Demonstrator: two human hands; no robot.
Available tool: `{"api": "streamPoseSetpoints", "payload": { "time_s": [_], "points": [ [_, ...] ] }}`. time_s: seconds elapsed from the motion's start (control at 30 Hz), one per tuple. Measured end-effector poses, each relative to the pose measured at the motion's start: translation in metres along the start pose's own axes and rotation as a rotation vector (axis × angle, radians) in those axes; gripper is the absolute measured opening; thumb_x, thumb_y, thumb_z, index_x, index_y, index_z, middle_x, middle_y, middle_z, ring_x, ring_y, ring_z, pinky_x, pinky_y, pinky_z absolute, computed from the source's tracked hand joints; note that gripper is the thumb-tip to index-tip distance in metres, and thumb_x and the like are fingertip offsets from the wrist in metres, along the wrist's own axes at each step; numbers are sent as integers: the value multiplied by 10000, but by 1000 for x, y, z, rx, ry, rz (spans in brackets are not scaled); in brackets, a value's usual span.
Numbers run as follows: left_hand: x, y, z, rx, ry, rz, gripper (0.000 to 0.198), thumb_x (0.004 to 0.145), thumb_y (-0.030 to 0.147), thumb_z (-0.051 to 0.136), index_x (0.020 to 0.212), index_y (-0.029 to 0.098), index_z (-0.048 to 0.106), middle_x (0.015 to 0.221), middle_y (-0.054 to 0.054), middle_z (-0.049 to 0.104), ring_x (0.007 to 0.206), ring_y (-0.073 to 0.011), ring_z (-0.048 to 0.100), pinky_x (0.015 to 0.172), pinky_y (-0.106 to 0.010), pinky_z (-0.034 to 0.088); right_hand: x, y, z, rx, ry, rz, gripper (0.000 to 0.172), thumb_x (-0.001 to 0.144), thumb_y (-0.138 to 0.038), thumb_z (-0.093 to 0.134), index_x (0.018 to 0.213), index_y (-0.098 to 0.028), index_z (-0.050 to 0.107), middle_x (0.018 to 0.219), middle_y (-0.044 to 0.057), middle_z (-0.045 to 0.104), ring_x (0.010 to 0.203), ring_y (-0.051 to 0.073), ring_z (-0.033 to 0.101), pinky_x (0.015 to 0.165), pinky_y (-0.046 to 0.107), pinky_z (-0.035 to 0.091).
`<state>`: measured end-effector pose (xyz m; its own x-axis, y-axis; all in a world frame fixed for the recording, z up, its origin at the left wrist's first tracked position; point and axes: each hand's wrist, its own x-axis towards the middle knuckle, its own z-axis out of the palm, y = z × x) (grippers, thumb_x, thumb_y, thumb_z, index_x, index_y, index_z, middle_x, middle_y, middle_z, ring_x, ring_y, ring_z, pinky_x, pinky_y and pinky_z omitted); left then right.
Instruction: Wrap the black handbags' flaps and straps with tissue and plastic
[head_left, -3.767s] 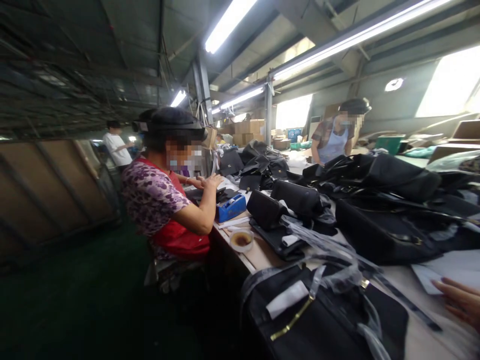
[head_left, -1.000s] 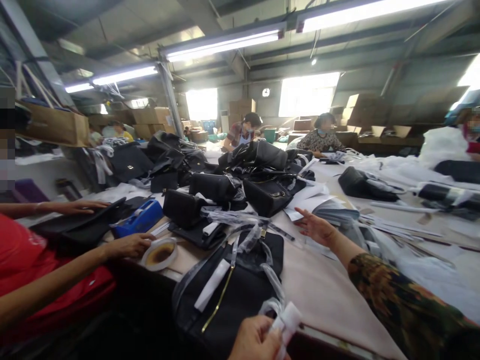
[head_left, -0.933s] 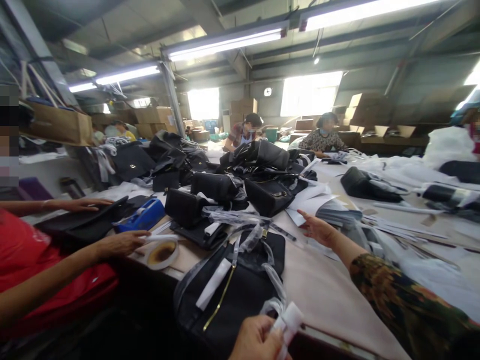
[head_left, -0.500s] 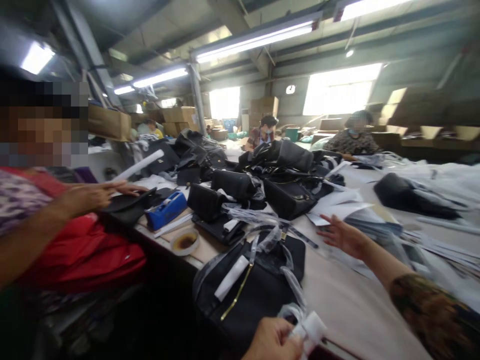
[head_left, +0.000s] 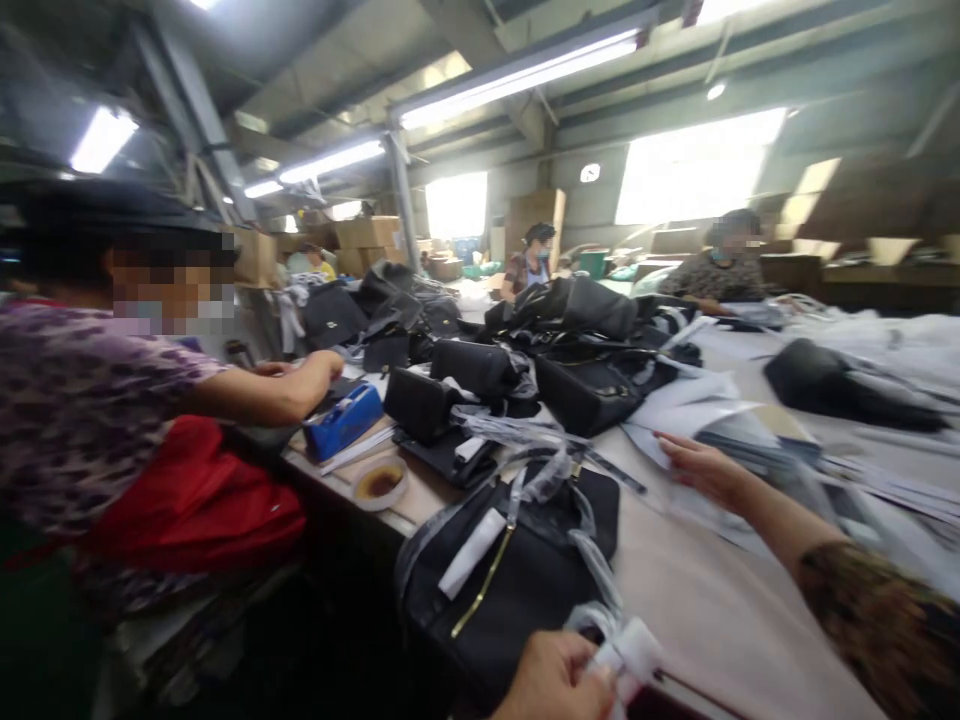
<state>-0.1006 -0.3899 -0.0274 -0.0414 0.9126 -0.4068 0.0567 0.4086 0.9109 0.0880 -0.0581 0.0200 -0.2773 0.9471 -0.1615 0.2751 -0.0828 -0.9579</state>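
Observation:
A black handbag (head_left: 525, 570) with a gold zipper lies at the table's near edge, its straps wrapped in clear plastic and a white paper wrap (head_left: 472, 553) on its front. My left hand (head_left: 559, 675) is closed on a white-wrapped strap (head_left: 630, 650) at the bag's near right side. Farther right, my right hand (head_left: 709, 470) reaches over a stack of white paper sheets (head_left: 694, 405), fingers stretched out and fingertips at the sheets' near left edge. Whether the thumb presses on a sheet is hidden.
A pile of black bags (head_left: 577, 320) fills the table's middle. At left are a blue tape dispenser (head_left: 345, 420) and a round dish (head_left: 380, 483) with brown liquid. A co-worker (head_left: 112, 390) sits close on the left. Another black bag (head_left: 847, 385) lies at right.
My right hand's fingers have come closer together at the paper's edge. My left hand keeps its hold on the strap. The co-worker at left has leaned and reached farther across the table.

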Motion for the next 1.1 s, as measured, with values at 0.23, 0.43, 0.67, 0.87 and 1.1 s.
{"api": "streamPoseSetpoints", "payload": {
  "time_s": [0.23, 0.43, 0.67, 0.87, 1.1],
  "points": [
    [2, 4, -2, -104, -114, -31, 735, 723, 823, 617, 941, 121, 644, 624, -77, 686, 508, -157, 623, 482, -225, 410, -30, -1, 4, -102, -223, -43, 525, 701, -444, 766, 1138, -153, 777, 1270, 187, 696, 1182, 393, 628, 871, 422, 534],
    [-8, 15, 1, -202, -91, -72, 719, 733, 796, 645, 1005, 131, 653, 651, -67, 699, 547, -170, 665, 490, -223, 453, -83, 25, 34, -168, -362, -83, 363, 718, -376, 746, 980, -135, 816, 921, 142, 787, 794, 268, 713, 745, 369, 539],
    [-14, 28, 2, -218, -76, -87, 681, 729, 758, 680, 955, 117, 660, 671, -74, 715, 551, -167, 679, 503, -223, 493, -154, 29, 43, -158, -142, -189, 324, 789, -416, 697, 994, -186, 798, 955, 93, 789, 818, 235, 716, 784, 346, 558],
    [-18, 41, 1, -239, -78, -116, 609, 745, 669, 729, 990, 114, 670, 705, -73, 730, 584, -174, 707, 532, -226, 540, -216, 18, 47, -262, -105, -370, 250, 879, -391, 651, 924, -187, 787, 916, 66, 752, 845, 199, 669, 766, 292, 505],
    [-20, 41, 3, -199, -80, -73, 567, 797, 644, 698, 1009, 119, 694, 708, -70, 722, 586, -163, 693, 511, -210, 521, -255, 35, 84, 65, -273, 211, 536, 782, -681, 653, 697, -151, 647, 533, -43, 468, 486, 87, 375, 460, 225, 291]
  ]
}}
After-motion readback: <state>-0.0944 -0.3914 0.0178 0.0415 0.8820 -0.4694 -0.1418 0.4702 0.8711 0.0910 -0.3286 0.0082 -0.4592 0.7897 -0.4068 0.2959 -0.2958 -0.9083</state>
